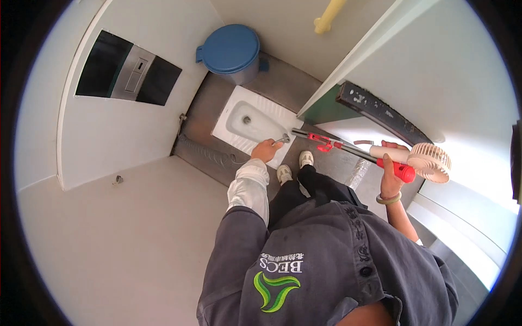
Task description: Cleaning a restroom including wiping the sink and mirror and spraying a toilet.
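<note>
My left hand [264, 150] grips a metal hand sprayer [283, 139], its head over the near end of a white squat toilet [257, 124]. A coiled hose [204, 151] runs along the floor towards that hand. In my right hand [390, 171] are two things together: the red end of a long-handled tool [346, 145] with a grey shaft and red clips, and a cream handheld fan [429, 162]. The tool's shaft slants down to the toilet's right edge. Whatever its far end carries cannot be made out.
A blue lidded bin [231, 49] stands behind the toilet. A recessed metal and black wall panel [132, 69] is at left, with a hose valve [182, 117] low on that wall. A dark bar [381, 110] crosses the white panel at right. A yellow pipe [329, 15] shows above.
</note>
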The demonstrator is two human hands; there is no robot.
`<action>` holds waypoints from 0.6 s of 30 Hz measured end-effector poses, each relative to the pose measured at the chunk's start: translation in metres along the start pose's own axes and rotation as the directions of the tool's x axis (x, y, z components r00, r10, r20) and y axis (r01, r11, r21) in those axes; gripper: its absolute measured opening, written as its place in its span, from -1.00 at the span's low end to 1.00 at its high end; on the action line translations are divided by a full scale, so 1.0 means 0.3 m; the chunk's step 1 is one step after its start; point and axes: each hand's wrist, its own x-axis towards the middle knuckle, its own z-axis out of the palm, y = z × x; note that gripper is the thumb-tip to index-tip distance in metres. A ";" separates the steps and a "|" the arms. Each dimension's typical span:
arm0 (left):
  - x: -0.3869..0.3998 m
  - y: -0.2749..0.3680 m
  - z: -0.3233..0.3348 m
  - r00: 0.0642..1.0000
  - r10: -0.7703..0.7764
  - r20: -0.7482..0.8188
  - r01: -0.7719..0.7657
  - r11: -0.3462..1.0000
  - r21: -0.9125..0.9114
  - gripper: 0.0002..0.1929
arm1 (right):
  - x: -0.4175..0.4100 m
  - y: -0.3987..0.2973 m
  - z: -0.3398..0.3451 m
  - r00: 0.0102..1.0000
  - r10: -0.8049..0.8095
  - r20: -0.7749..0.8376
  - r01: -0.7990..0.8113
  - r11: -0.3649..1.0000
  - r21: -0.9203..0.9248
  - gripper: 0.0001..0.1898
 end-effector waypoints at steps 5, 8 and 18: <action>-0.091 0.036 0.155 0.980 0.112 0.167 -0.125 0.990 0.068 -0.38 | 0.007 0.001 0.009 0.997 -0.067 -0.033 0.068 0.997 0.026 -0.69; -0.151 0.028 0.228 0.972 0.138 0.190 -0.145 0.989 0.024 -0.40 | 0.004 -0.012 0.010 0.999 -0.024 -0.023 0.025 0.998 0.059 -0.70; -0.211 0.023 0.389 1.000 0.010 -0.004 -0.010 0.997 0.078 -0.48 | 0.026 -0.006 -0.084 0.986 -0.017 0.168 -0.013 0.984 0.176 -0.68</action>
